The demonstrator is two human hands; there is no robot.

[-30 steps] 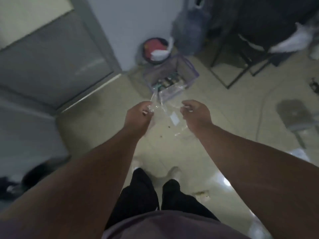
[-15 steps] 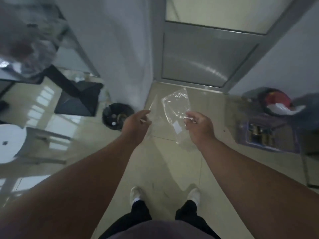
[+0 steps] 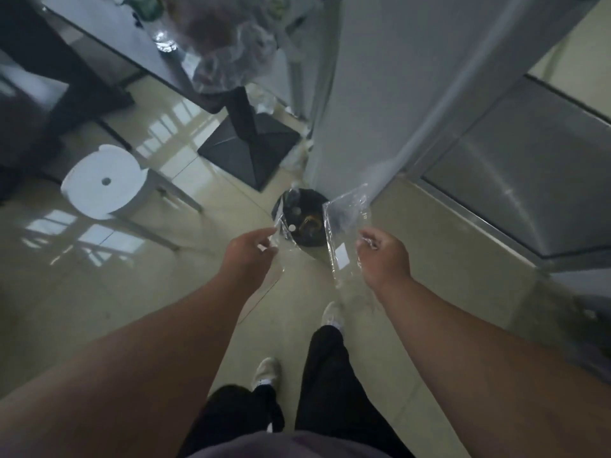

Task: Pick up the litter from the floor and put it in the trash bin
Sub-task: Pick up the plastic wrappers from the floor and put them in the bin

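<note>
Now my left hand pinches a thin clear wrapper, and my right hand pinches a wider clear bag. Both hang over the floor, just short of the black bin by the wall corner. I should step closer and let go only once both are above its mouth, since light film drifts.

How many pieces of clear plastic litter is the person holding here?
2. A narrow clear plastic strip is pinched in the left hand; a larger clear plastic bag with a white label is held by the right hand. Both hang in front of the round black trash bin.
</note>
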